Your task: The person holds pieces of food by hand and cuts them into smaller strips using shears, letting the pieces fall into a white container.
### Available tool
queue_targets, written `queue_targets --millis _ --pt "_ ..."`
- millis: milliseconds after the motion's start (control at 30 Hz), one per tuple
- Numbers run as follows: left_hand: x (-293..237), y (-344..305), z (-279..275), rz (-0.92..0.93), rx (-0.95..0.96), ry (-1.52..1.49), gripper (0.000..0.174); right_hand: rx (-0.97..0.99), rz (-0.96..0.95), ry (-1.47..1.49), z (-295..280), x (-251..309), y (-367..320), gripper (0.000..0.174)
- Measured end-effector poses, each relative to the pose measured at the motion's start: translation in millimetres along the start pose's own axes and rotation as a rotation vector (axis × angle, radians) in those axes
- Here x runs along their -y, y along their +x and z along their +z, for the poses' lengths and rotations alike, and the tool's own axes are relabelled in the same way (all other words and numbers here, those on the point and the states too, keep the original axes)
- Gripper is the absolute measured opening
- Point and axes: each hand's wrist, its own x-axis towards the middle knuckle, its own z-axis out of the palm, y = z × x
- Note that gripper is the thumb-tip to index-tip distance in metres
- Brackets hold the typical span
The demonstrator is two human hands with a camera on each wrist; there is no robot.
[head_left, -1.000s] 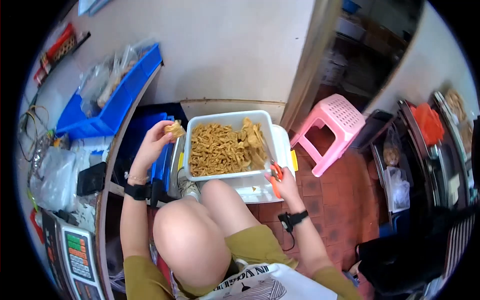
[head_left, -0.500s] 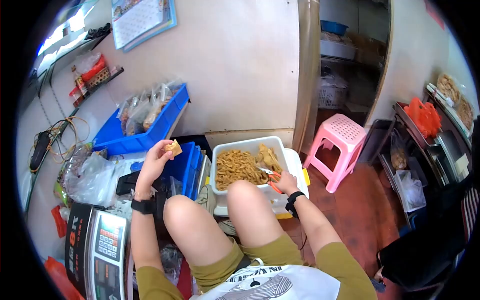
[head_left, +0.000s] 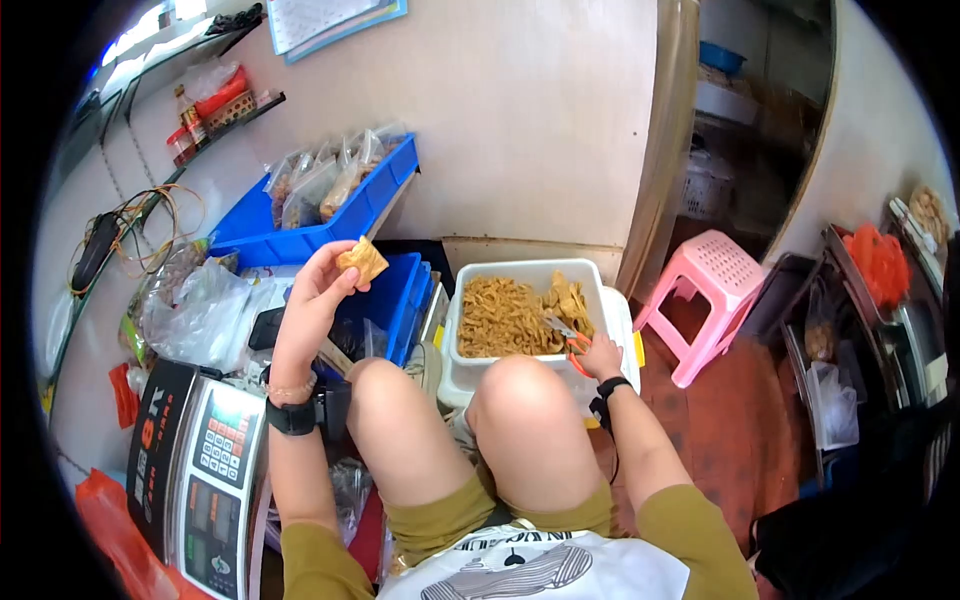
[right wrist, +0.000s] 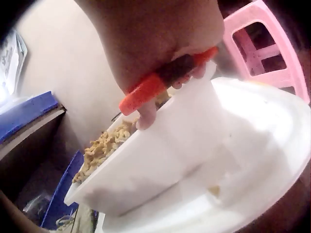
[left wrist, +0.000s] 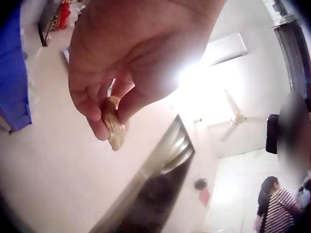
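My left hand point(head_left: 318, 290) is raised left of the tub, pinching a folded, golden-brown piece of food point(head_left: 363, 261) between thumb and fingers. The left wrist view shows this food piece point(left wrist: 113, 124) edge-on at the fingertips. My right hand point(head_left: 602, 357) grips orange-handled scissors point(head_left: 578, 344) at the tub's near right, their metal blades pointing in over the food. In the right wrist view the orange and black handles point(right wrist: 146, 92) lie across the palm. The white tub point(head_left: 528, 265) holds many thin brown strips point(head_left: 500, 315), with larger uncut pieces point(head_left: 568, 300) at its right side.
The tub sits on a white lidded box point(head_left: 622, 330) with yellow clips, just beyond my knees. A pink stool point(head_left: 705, 290) stands to the right. Left are blue bins point(head_left: 400, 300), a blue tray point(head_left: 330, 232) of bagged goods and a scale point(head_left: 215, 480). A person point(left wrist: 279, 206) is in the background.
The head view has tilted up and turned left. My left hand has risen with the food piece. The scissors have moved from the tub's right corner to over the food.
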Motion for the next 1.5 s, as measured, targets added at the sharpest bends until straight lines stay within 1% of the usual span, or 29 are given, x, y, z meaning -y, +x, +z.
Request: queue_targets --millis 67,133,200,267,300,367,400,467,533,600,667,700,733,800,867,933,1000,1033,1067,1133,1167,1200,1267,1300,1333,1367,1400,1467,1500 --pt "-4.8 0.1 13.8 -0.006 0.018 -0.004 0.029 0.032 0.016 0.012 -1.7 2.3 -4.4 0.073" --pt "-6.1 4.7 31.1 0.011 0.065 -0.032 0.029 -0.007 0.011 -0.010 -3.0 2.4 -5.0 0.066" --pt "-0.3 10.5 47.9 0.035 0.121 -0.099 0.028 0.003 0.046 -0.057 -2.8 4.1 -5.5 0.069" --pt "8.1 13.7 59.0 0.013 0.197 -0.172 0.028 0.047 0.022 -0.053 -4.5 -4.8 -2.8 0.069" --pt "3.5 12.9 63.2 -0.002 0.243 -0.167 0.028 0.042 0.029 -0.062 -8.1 -8.1 -0.7 0.069" --pt "-3.1 10.5 68.0 -0.002 0.265 -0.187 0.029 0.031 -0.058 -0.074 -9.7 -15.1 -1.6 0.069" --pt "-6.1 6.7 68.7 -0.005 0.287 -0.193 0.029 0.047 -0.056 -0.080 -11.4 -17.1 -0.2 0.069" --pt "-14.7 -0.7 66.2 -0.012 0.263 -0.161 0.028 0.116 -0.076 -0.077 -14.1 -15.8 6.2 0.067" --pt "-25.7 -7.6 61.8 -0.038 0.247 -0.119 0.028 0.109 -0.120 -0.099 -11.9 -16.6 10.4 0.064" --pt "-39.8 -12.4 59.7 -0.046 0.196 -0.063 0.030 0.125 -0.115 -0.004 -14.6 -17.8 10.7 0.059" --pt "-47.3 -14.5 53.0 -0.010 0.150 -0.026 0.030 0.081 -0.117 -0.075 -13.2 -17.5 10.7 0.059" --pt "-52.1 -16.1 48.1 -0.011 0.098 0.002 0.030 0.087 -0.101 -0.087 -13.7 -16.2 8.9 0.058" --pt "-56.4 -18.3 42.6 0.029 0.045 0.077 0.032 0.090 -0.087 -0.102 -16.1 -14.2 8.6 0.058" --pt "-60.6 -23.5 22.4 0.032 -0.049 0.181 0.034 0.109 -0.097 -0.107 -19.2 -11.1 7.8 0.060" --pt "-57.5 -32.4 -5.0 0.092 -0.196 0.051 0.036 0.112 -0.108 -0.115 -15.8 -12.3 7.7 0.063" --pt "-61.5 -39.9 -13.8 0.101 -0.209 0.110 0.037 0.127 -0.125 -0.134 -13.9 -13.7 6.7 0.064" --pt "-61.1 -50.4 -10.5 0.075 -0.225 0.135 0.038 0.074 -0.138 -0.138 -15.0 -11.2 7.3 0.064" --pt "-63.3 -53.4 -1.8 0.073 -0.234 0.072 0.038 0.048 -0.147 -0.104 -15.6 -10.8 6.5 0.064" --pt "-68.2 -56.0 5.7 0.070 -0.184 0.001 0.038 0.032 -0.150 -0.101 -17.5 -10.8 6.3 0.064" --pt "-69.2 -55.8 8.5 0.061 -0.113 -0.136 0.038 0.133 -0.078 0.020 -25.4 -15.1 2.8 0.065" --pt "-68.6 -52.4 10.9 0.096 -0.076 -0.175 0.037 0.060 -0.067 0.137 -22.5 -25.6 2.1 0.065" --pt "-73.1 -47.9 16.5 0.104 -0.047 -0.216 0.036 0.035 -0.049 0.149 -34.3 -30.8 -0.9 0.065" --pt "-76.6 -34.0 30.8 0.143 -0.036 -0.361 0.036 0.017 0.083 0.130 -61.2 -45.7 -10.7 0.064" --pt "-75.4 -23.3 33.5 0.160 0.090 -0.466 0.036 -0.048 0.089 0.165 -73.9 -58.6 -13.4 0.064" --pt "-74.7 -13.4 43.9 0.157 0.103 -0.600 0.035 -0.042 0.140 0.150 -115.2 -52.0 -33.9 0.065" --pt "-69.7 -3.0 54.8 0.148 0.124 -0.695 0.034 -0.216 0.089 0.176 -127.3 -70.2 -39.1 0.063" --pt "-61.4 7.6 64.8 0.135 0.141 -0.789 0.032 -0.302 0.088 0.118 -136.7 -91.1 -33.5 0.059" --pt "-31.0 38.4 84.1 0.105 0.269 -0.811 0.028 -0.294 0.148 -0.039 -199.0 -85.6 -53.1 0.063" --pt "-14.9 48.7 97.4 0.060 0.285 -0.786 0.027 -0.303 0.147 -0.115 -221.0 -83.5 -53.7 0.064"
